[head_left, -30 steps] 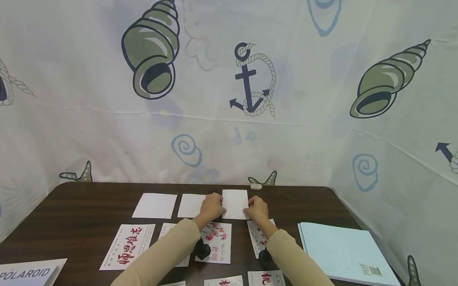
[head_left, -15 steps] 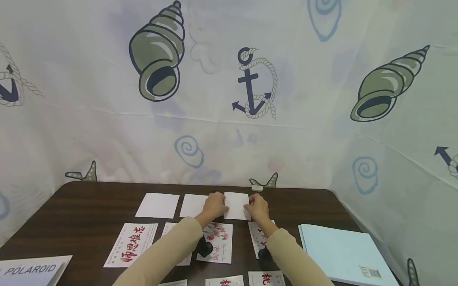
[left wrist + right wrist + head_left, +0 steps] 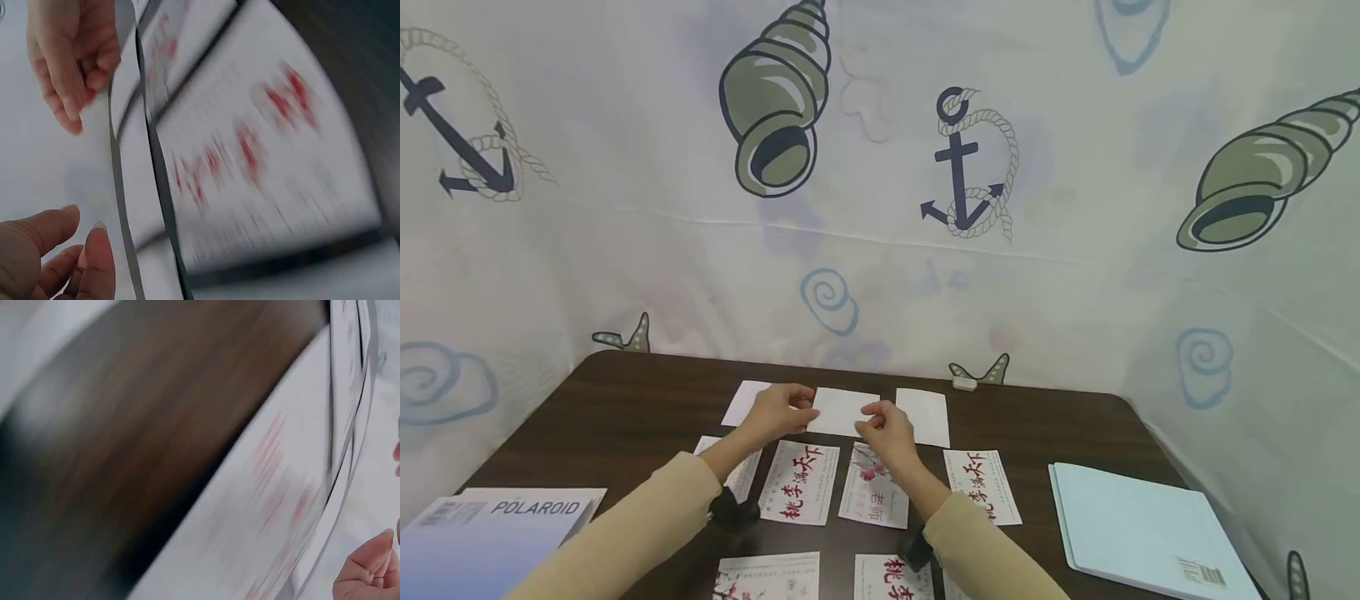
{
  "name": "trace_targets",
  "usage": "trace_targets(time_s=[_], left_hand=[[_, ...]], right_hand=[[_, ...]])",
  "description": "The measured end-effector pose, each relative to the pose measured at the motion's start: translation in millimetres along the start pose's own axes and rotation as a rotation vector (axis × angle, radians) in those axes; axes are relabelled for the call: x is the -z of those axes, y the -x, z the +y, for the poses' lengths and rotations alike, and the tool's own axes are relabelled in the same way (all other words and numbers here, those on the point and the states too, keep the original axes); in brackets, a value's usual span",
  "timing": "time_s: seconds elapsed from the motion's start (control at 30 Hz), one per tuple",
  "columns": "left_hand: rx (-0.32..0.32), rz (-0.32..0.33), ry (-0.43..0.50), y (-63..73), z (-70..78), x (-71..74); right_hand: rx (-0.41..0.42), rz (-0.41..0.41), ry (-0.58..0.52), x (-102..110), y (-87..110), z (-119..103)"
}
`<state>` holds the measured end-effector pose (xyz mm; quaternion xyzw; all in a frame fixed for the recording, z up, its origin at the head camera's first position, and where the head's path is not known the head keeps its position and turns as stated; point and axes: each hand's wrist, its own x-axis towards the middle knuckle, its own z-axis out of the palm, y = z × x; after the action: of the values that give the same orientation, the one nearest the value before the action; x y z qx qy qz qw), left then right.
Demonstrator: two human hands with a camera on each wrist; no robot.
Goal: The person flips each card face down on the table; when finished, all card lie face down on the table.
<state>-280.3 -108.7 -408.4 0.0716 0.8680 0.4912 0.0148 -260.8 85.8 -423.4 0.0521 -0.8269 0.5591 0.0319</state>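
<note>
Three blank white cards lie in a row at the table's far side: a left card, a middle card and a right card. My left hand is at the middle card's left edge and partly covers the left card. Over the middle card's right part is my right hand, fingers bent loosely. In the left wrist view, the left hand's thumb and fingertips stand slightly apart with nothing visible between them. In the right wrist view the right hand shows only partly, with no card visible in it.
Printed cards with red writing, such as one card and another, lie in rows nearer me. A box marked POLAROID is at left. A pale blue flat stack lies at right. A patterned curtain hangs behind the table.
Both hands have left the right blank card's edges and moved left to the middle card. The right blank card lies uncovered. The head view has turned slightly left.
</note>
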Motion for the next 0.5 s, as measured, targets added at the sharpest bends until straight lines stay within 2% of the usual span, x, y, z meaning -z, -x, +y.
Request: trace_targets(time_s=[0.1, 0.23, 0.37, 0.5], left_hand=[[0.046, 0.031, -0.068, 17.2, -16.5, 29.3], [0.113, 0.052, -0.170, 38.8, -35.9, 59.0], [0.168, 0.047, -0.225, 55.6, -49.4, 79.2], [0.222, 0.064, -0.283, 67.1, -58.5, 90.5]], right_hand=[[0.019, -0.052, -0.011, -24.7, 4.3, -12.0], [0.033, -0.100, 0.009, -55.3, 9.6, -22.9], [0.047, -0.147, 0.052, -79.7, 12.2, -26.7], [0.057, -0.211, 0.128, -97.2, 12.1, -29.6]])
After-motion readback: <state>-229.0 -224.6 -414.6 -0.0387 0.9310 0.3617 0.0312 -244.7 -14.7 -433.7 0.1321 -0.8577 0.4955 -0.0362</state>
